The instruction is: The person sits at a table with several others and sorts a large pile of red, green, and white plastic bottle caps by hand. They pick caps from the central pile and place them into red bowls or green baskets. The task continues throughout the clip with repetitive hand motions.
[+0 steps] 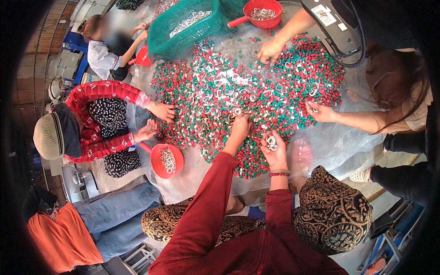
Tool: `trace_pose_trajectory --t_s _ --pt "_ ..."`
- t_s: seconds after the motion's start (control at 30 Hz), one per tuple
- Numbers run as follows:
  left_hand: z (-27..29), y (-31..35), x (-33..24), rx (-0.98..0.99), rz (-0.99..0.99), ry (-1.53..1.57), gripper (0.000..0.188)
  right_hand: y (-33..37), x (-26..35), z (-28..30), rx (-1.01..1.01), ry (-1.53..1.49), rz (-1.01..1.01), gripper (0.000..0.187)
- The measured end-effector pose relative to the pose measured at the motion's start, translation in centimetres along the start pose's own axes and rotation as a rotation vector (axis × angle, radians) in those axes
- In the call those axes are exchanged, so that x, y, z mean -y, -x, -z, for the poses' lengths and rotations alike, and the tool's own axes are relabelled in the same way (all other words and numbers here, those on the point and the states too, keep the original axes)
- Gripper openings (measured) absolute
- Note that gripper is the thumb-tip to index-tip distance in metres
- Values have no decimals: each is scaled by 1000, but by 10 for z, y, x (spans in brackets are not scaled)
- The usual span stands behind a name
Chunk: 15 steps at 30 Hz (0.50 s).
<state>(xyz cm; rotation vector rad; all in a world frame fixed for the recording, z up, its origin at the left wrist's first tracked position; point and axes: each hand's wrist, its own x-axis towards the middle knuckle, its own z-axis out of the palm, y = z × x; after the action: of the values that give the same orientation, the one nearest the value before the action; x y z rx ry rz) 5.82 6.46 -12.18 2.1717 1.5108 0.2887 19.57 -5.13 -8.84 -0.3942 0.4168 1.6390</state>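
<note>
Reaching forward into the heap, the left hand (240,124) has its fingers curled down among the red, green and white pellets (275,98), right at a silver metal ring (237,111) on the near side of the pile; whether the fingertips have closed on that ring cannot be told, since the hand covers them. The right hand (275,153) is turned palm up and cupped, cradling a small cluster of rings (271,142) — held that way, it seems, so the loose pieces sit in the hollow of the palm and do not slide off. It hovers over the near edge of the heap, close beside the left wrist.

The pellets lie spread on a clear plastic sheet (330,146) on the ground, with more rings scattered through the middle of the heap. 3 other people work the same pile: one in a red patterned top at the left, hands (161,111) at the heap's edge, with a red scoop (167,160) of rings beside them; one at the right, a hand (321,111) pressed into the pellets; and a far hand (269,49) near a green mesh basket (183,25) and a second red scoop (262,11). The person's own patterned knees (330,211) flank the arms, so any reach goes over them.
</note>
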Motion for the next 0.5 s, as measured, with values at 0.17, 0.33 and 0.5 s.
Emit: trace_pose_trajectory --t_s 0.17,0.33,0.5 --pt "26 46 -3 46 48 -38 10 1 24 5 42 -12 47 19" --pt "49 33 9 -128 97 -116 28 -1 34 -11 -7 84 158 33" --pt "0 16 11 -231 -81 -153 26 5 5 -33 -40 -3 115 28"
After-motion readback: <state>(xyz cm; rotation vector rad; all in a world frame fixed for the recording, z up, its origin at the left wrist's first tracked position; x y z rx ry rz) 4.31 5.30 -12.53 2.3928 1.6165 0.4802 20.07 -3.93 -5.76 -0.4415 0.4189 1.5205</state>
